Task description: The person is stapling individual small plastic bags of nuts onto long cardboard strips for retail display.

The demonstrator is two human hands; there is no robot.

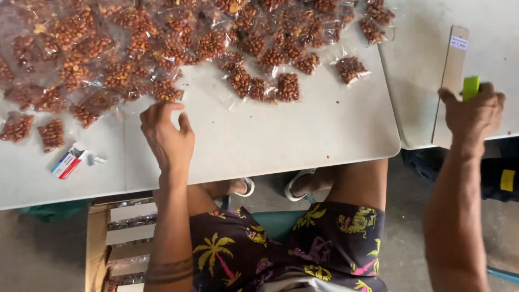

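**Two hands spread wide across a table of bagged peanuts**

Seen from above, a seated person reaches both arms out over pale tables. The left hand (166, 138) rests near the table's front edge, palm down, fingers loosely curled and holding nothing, its fingertips just beside the nearest clear peanut bag (162, 91). Many more small bags of roasted peanuts (135, 38) cover the far part of the white table (303, 135). The right arm stretches far to the side, and the right hand (473, 113) is closed around a bright green object (471, 87), pressed against a strip of brown cardboard (451, 81) on the neighbouring table. A small red, white and blue box (68, 162) lies near the left edge.
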